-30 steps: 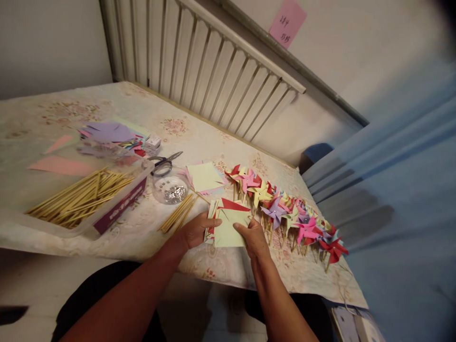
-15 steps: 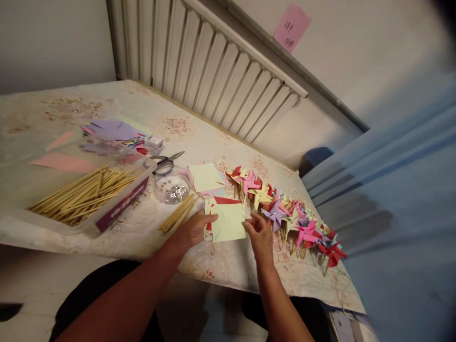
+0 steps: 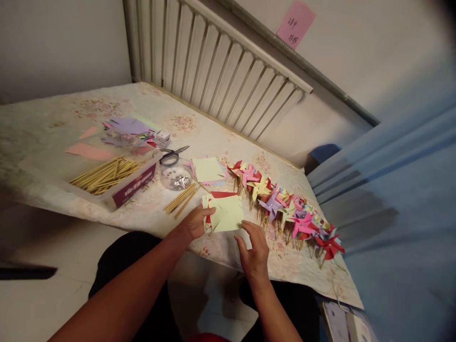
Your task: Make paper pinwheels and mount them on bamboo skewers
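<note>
Several thin, light paper squares (image 3: 225, 213) look floppy; best pinched at the nine o'clock edge, where the left hand (image 3: 195, 222) holds them. Right hand (image 3: 253, 249) hovers spread, empty, at five o'clock.

dim warm indoor light; soft focus, edges stretched and blurred.

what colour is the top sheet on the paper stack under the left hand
Pale yellow-green top sheet, with red paper showing beneath it; the head view shows it.
</note>
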A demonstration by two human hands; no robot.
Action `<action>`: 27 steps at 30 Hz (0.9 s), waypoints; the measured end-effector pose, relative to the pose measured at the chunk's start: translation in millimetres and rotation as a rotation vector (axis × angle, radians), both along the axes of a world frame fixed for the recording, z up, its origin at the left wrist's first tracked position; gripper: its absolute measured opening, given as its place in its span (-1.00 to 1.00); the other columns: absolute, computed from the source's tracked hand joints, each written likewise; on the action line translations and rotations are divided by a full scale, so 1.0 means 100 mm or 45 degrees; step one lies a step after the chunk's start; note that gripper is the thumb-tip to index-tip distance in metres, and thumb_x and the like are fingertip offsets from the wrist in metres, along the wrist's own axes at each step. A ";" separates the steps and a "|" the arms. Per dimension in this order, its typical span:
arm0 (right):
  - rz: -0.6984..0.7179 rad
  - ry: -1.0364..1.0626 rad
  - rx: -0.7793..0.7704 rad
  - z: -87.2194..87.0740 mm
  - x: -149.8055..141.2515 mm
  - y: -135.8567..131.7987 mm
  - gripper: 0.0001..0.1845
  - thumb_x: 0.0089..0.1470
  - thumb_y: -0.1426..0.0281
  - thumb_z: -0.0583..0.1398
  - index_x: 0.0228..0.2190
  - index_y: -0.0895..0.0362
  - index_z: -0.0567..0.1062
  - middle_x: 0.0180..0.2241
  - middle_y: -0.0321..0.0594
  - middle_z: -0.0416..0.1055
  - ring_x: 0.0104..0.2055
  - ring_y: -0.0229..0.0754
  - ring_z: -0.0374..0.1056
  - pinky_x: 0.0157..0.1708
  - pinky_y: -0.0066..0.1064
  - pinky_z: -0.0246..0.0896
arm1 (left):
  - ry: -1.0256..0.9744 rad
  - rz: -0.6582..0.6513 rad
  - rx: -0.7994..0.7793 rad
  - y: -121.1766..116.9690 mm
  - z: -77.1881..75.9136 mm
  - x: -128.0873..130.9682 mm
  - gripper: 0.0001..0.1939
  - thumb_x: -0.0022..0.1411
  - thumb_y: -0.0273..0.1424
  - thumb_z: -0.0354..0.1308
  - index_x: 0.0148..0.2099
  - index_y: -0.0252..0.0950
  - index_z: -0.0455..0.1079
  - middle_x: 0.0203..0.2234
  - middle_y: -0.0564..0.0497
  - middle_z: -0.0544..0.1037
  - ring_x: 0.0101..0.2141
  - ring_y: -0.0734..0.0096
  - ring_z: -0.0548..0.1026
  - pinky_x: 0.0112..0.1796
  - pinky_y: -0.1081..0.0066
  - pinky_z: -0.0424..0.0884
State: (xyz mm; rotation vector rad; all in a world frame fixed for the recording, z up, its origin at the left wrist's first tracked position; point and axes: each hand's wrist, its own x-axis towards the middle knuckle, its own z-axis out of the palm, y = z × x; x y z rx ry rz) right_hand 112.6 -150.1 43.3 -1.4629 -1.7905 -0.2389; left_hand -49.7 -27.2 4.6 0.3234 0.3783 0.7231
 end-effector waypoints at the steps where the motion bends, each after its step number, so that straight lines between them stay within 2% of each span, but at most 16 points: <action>1: -0.006 -0.014 0.027 0.02 0.02 -0.05 -0.68 0.14 0.50 0.20 -0.05 0.09 0.41 -0.10 -0.06 0.43 -0.02 -0.04 0.32 -0.03 -0.05 0.29 | 0.004 0.003 -0.033 -0.06 0.01 0.02 -0.49 0.09 -0.57 0.22 0.12 -0.51 0.36 -0.23 -0.27 0.63 -0.21 0.08 0.60 -0.12 0.19 0.49; 6: -0.032 -0.048 0.138 0.14 0.16 -0.27 -0.66 0.12 0.52 0.22 -0.05 0.10 0.40 -0.09 -0.02 0.41 0.00 0.01 0.29 0.00 0.05 0.26 | 0.028 0.045 -0.122 -0.35 0.13 0.15 -0.49 0.08 -0.61 0.17 0.13 -0.51 0.35 -0.23 -0.27 0.62 -0.21 0.05 0.60 -0.11 0.16 0.47; 12: 0.175 -0.123 0.013 0.21 0.15 -0.51 -0.57 0.14 0.52 0.18 0.05 0.07 0.34 0.06 0.01 0.34 0.14 0.06 0.20 0.06 0.10 0.23 | 0.107 0.144 -0.065 -0.65 0.45 0.26 -0.55 0.11 -0.65 0.12 0.09 -0.54 0.36 -0.26 -0.24 0.63 -0.22 0.02 0.59 -0.13 0.17 0.46; 15: 0.221 -0.134 -0.043 0.22 0.13 -0.58 -0.56 0.14 0.51 0.18 0.06 0.08 0.33 0.11 0.03 0.29 0.18 0.07 0.16 0.10 0.10 0.21 | 0.112 0.142 -0.022 -0.78 0.56 0.31 -0.54 0.10 -0.65 0.14 0.09 -0.51 0.37 -0.25 -0.24 0.63 -0.23 0.07 0.59 -0.15 0.20 0.48; 22: 0.219 -0.098 -0.079 0.22 0.19 -0.66 -0.60 0.11 0.51 0.20 0.01 0.11 0.38 0.05 0.04 0.34 0.12 0.05 0.21 0.09 0.03 0.24 | 0.124 0.143 0.050 -0.99 0.64 0.37 -0.53 0.08 -0.64 0.18 0.09 -0.52 0.36 -0.25 -0.27 0.62 -0.28 0.09 0.61 -0.20 0.21 0.52; 27: 0.214 -0.022 -0.099 0.22 0.22 -0.69 -0.62 0.10 0.52 0.19 -0.01 0.11 0.41 0.03 0.01 0.37 0.09 0.03 0.24 0.07 0.00 0.26 | 0.118 0.124 0.085 -1.05 0.63 0.37 -0.53 0.09 -0.60 0.21 0.09 -0.52 0.35 -0.26 -0.28 0.62 -0.30 0.08 0.61 -0.23 0.21 0.53</action>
